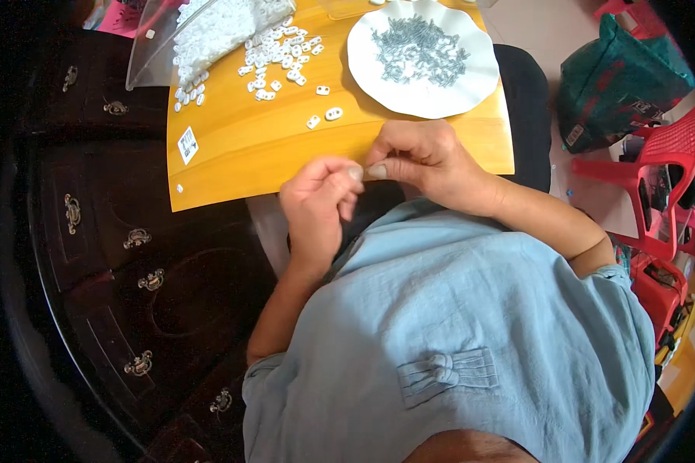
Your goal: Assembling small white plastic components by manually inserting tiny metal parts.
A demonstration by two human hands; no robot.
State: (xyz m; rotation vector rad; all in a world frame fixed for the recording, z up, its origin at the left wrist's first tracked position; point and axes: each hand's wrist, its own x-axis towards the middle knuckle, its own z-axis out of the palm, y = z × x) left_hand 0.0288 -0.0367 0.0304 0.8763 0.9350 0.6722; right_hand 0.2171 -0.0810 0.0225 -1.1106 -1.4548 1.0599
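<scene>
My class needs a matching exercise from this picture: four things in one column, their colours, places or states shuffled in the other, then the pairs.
Things:
1. Plate
2. Bag
3. Drawers
4. Right hand

Descriptions:
A. Green, at the upper right
B. Fingers bent, close to the left hand
C. White, wavy-rimmed, holding small grey pieces
D. Very dark, at the picture's left

Pairs: 1-C, 2-A, 3-D, 4-B

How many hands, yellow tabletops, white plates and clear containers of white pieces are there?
Hands, left hand and right hand: 2
Yellow tabletop: 1
White plate: 1
Clear container of white pieces: 1
Total: 5
</scene>
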